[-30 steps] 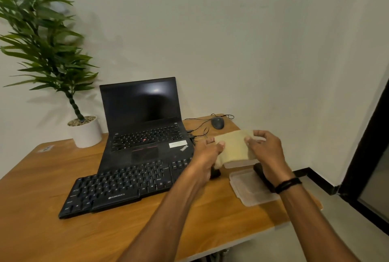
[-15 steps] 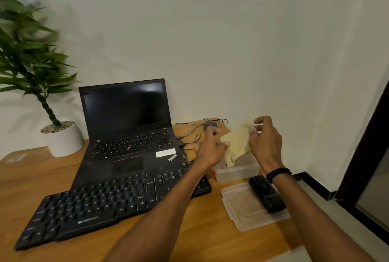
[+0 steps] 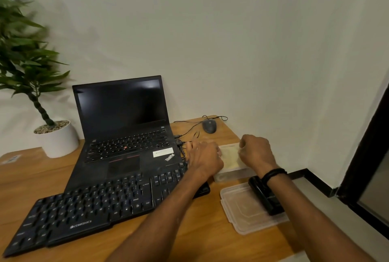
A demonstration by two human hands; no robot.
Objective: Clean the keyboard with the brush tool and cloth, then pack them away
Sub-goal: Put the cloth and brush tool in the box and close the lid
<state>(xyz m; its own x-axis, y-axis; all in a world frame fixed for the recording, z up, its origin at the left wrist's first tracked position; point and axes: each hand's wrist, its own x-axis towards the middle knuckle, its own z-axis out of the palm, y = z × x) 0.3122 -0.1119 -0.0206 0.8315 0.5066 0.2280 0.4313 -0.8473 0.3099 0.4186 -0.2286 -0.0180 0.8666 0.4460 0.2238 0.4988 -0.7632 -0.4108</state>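
table (image 3: 52, 177): smooth wood | lid (image 3: 246, 209): translucent plastic | cloth (image 3: 229, 154): matt | keyboard (image 3: 94, 205): matt plastic

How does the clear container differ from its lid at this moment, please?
The container stands by the keyboard's right end; the lid lies nearer the table's front edge. The container holds the cloth, with the left hand and right hand at it; on the lid's right side rests a black tool. The container has walls; the lid is a flat sheet. Both are clear plastic and lie apart.
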